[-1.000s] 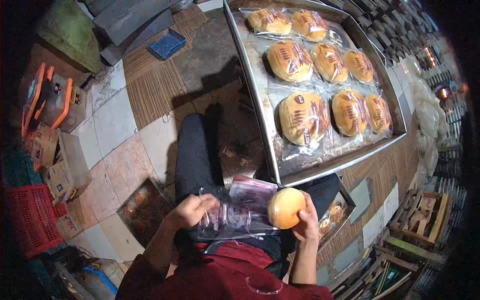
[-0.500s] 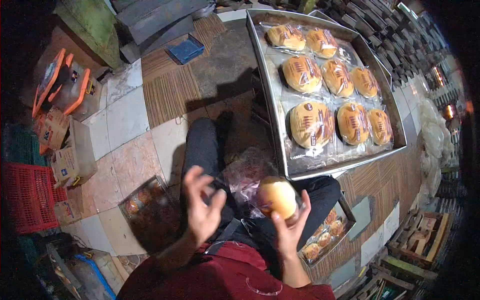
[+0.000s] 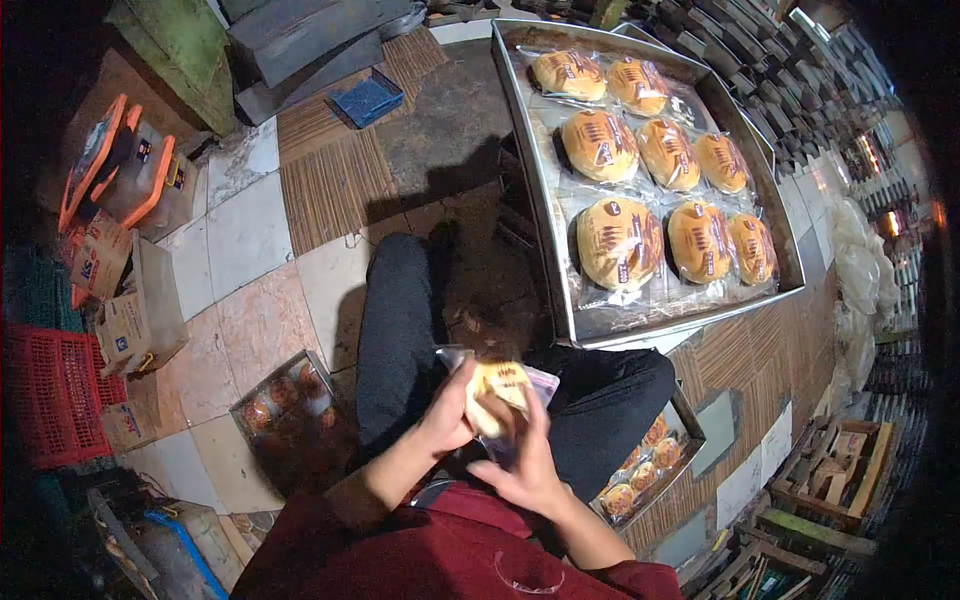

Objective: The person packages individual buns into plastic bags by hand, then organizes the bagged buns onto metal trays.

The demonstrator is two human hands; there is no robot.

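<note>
Left hand (image 3: pixel 447 412): you have it curled round the near-left side of the bun (image 3: pixel 492 393), gripping; the thumb's exact place cannot be told. Right hand (image 3: pixel 522 462): loosely spread, fingers against the bun's right side, thumb held apart below it.

Handling (judged): light, soft, springy; likely to dent under a hard pinch. The clear film (image 3: pixel 545 381) around it looks thin and slippery, so you would do best to cradle the bun's sides with broad finger contact and take the film only by its loose edge. Whether the bun is wholly inside the film, cannot tell.

Position: the bun is between your two hands, touching both, above your lap and between the left leg (image 3: pixel 395 320) and right leg (image 3: pixel 618 395).

Farther out: a large tray (image 3: pixel 690 320) ahead and to your right, bearing eight wrapped buns (image 3: pixel 616 243), apart from both hands. A dark tray (image 3: pixel 268 381) of small browned pieces (image 3: pixel 310 378) is on the floor (image 3: pixel 257 330) to your left; more small round pieces (image 3: pixel 618 498) lie beside your right leg
</note>
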